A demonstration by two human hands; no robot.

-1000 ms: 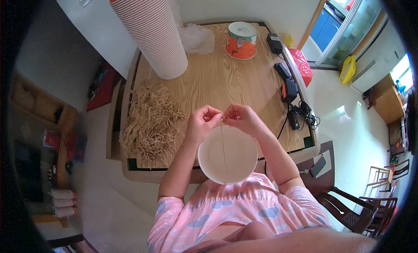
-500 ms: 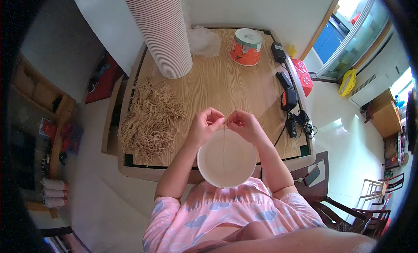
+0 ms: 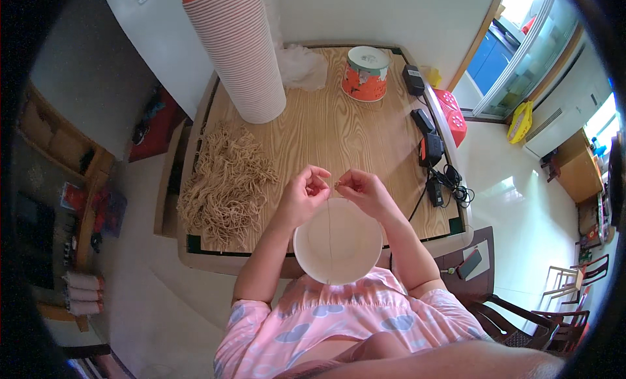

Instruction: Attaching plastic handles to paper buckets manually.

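Observation:
A white paper bucket (image 3: 355, 239) sits between my forearms against the table's near edge, its mouth facing up. Across that mouth runs a thin tan cord (image 3: 330, 239), from the near rim up to my fingers. My left hand (image 3: 306, 195) pinches the cord just beyond the far rim. Close beside it, my right hand (image 3: 365, 191) is closed in a pinch, with what looks like a bit of the cord at its fingertips. Left of my hands lies a tangled heap of tan cords (image 3: 228, 180).
A tall stack of nested paper buckets (image 3: 238, 59) leans at the far left of the wooden table (image 3: 313, 118). Behind are crumpled clear plastic (image 3: 303, 67) and an orange-and-green bucket (image 3: 364, 79). Black adapters (image 3: 430, 149) and coiled cables (image 3: 453, 183) line the right edge.
My fingertips have drawn slightly apart, and the cord across the bucket has shifted a little left. The whole view has also moved slightly.

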